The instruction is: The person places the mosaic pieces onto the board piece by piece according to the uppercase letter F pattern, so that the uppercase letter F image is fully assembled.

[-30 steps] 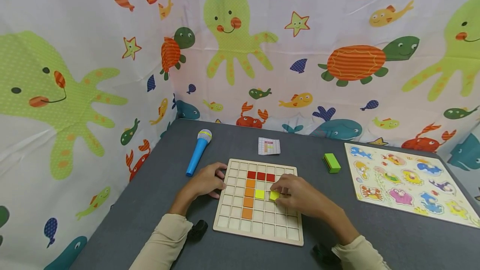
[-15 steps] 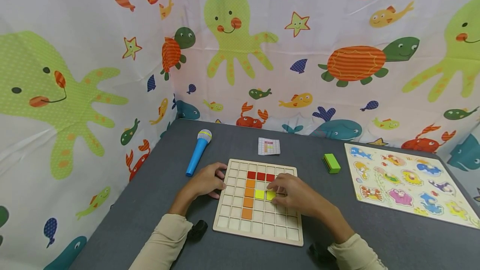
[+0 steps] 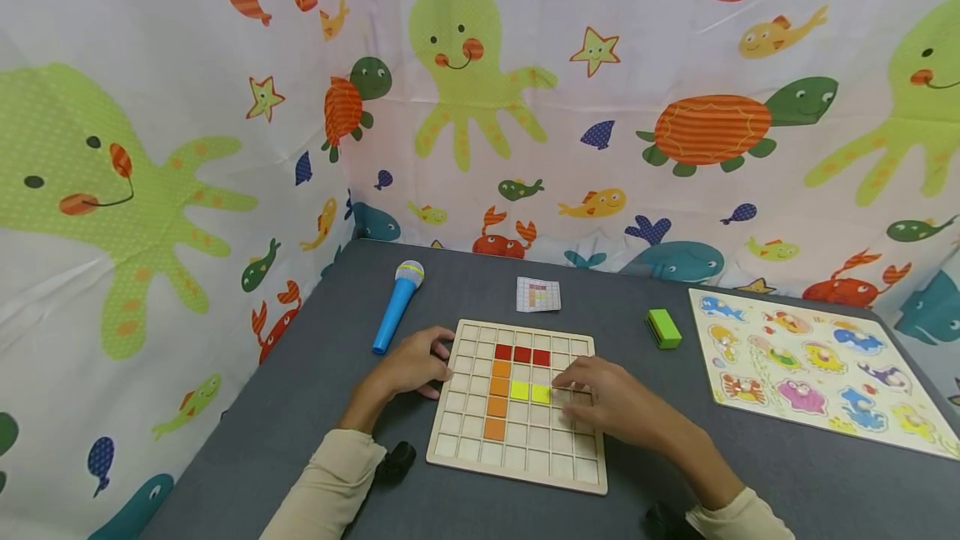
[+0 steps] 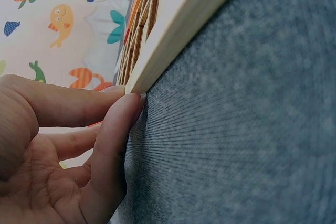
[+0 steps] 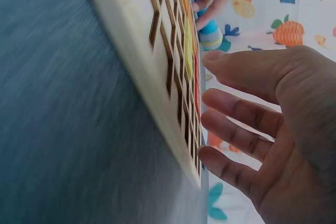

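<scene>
A square wooden grid board (image 3: 536, 463) lies on the dark table. Its cells hold a row of red tiles (image 3: 522, 354), a column of several orange tiles (image 3: 498, 387) and two yellow tiles (image 3: 529, 392) side by side. At the board's left edge, my left hand (image 3: 411, 363) pinches the rim between thumb (image 4: 116, 129) and index finger. My right hand (image 3: 615, 402) hovers over the board's right part, just right of the yellow tiles. In the right wrist view its fingers (image 5: 244, 129) are spread and loosely bent, with nothing between them.
A small card (image 3: 538, 294) with a printed coloured grid lies behind the board. A blue toy microphone (image 3: 397, 307) is at the left back. To the right are a green block-like object (image 3: 663, 328) with a dark side and an animal puzzle board (image 3: 825, 409). Patterned cloth (image 3: 525, 215) hangs behind.
My right hand set the second yellow tile into the cell beside the first, let go of it, and drew back to the right. My left hand stayed at the board's edge.
</scene>
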`<action>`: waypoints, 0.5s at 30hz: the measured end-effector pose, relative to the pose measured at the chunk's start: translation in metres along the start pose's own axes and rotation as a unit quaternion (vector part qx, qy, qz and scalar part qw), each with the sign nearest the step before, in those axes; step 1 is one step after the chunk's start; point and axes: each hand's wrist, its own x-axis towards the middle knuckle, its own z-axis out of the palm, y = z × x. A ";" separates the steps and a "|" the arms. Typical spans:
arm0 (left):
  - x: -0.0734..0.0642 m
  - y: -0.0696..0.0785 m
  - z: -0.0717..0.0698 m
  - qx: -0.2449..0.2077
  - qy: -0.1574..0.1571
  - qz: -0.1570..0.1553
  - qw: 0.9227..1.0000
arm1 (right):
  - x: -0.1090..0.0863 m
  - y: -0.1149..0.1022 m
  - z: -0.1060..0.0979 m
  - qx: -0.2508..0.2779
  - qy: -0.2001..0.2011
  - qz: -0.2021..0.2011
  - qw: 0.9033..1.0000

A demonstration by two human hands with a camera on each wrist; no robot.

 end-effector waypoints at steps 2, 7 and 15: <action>0.001 0.000 0.000 0.003 0.001 0.001 1.000 | -0.011 0.006 -0.005 -0.012 0.005 0.010 1.000; 0.001 0.002 0.003 0.029 0.004 0.007 1.000 | -0.044 0.031 -0.019 -0.066 0.006 0.033 0.997; -0.011 0.009 0.006 0.132 0.014 0.040 0.990 | -0.091 0.076 -0.050 -0.104 0.000 0.077 0.992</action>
